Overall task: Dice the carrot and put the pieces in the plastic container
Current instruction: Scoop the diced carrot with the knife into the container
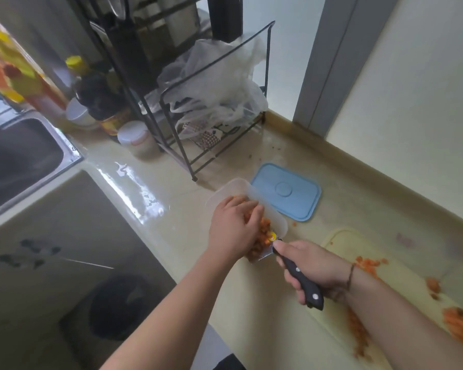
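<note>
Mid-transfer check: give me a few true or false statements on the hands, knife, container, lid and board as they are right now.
1. The right hand grips the knife by its black handle. True.
2. The blue lid is on the plastic container. False: it lies flat on the counter beside it.
3. The left hand is over the diced carrot at the container's mouth. True.
4. The cutting board has been wiped bare. False: carrot bits remain on it.

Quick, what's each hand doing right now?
Left hand: open, fingers pushing carrot pieces off the blade into the plastic container.
Right hand: gripping the knife handle.
</note>
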Tool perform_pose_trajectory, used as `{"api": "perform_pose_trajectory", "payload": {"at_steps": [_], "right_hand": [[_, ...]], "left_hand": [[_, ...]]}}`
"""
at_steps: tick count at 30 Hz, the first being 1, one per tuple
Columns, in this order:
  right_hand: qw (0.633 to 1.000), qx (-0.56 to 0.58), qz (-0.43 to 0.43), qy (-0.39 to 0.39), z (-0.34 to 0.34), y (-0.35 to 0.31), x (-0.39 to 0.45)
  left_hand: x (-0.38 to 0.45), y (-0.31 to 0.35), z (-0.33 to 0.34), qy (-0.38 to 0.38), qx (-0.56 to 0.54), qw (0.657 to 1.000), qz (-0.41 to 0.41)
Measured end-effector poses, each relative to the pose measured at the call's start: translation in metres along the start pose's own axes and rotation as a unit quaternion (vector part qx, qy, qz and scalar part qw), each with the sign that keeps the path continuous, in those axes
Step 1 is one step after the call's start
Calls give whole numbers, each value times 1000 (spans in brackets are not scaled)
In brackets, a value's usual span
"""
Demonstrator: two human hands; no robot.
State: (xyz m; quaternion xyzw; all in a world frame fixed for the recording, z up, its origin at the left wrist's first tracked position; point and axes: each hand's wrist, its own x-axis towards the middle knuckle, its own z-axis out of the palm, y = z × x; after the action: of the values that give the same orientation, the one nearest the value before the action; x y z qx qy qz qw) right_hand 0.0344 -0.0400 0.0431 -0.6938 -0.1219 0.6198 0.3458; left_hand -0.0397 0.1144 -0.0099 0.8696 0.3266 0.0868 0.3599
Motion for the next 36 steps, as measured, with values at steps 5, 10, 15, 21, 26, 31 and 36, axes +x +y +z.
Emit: {"api": "perform_pose_trajectory", "payload": {"at_steps": [5, 10, 15, 21, 26, 31, 36], "right_hand": [[999, 1, 29, 18, -9, -15, 0], [999, -9, 32, 23, -7, -20, 0], [999, -22, 31, 21, -6, -22, -6], [998, -46, 32, 35, -15, -13, -31], [997, -60, 50, 26, -27, -5, -57], [995, -87, 35, 31, -31, 2, -72], [995, -87, 27, 35, -32, 18, -81]], "left_hand": [[5, 0, -4, -78, -7, 994, 82], [5, -9, -1, -69, 59, 985, 147], [15, -15, 1, -75, 131, 971, 184], [27, -25, 11, 13, 202, 955, 219], [30, -23, 17, 62, 250, 952, 164], [31, -23, 20, 61, 220, 964, 137], [27, -17, 17, 131, 92, 976, 148]]}}
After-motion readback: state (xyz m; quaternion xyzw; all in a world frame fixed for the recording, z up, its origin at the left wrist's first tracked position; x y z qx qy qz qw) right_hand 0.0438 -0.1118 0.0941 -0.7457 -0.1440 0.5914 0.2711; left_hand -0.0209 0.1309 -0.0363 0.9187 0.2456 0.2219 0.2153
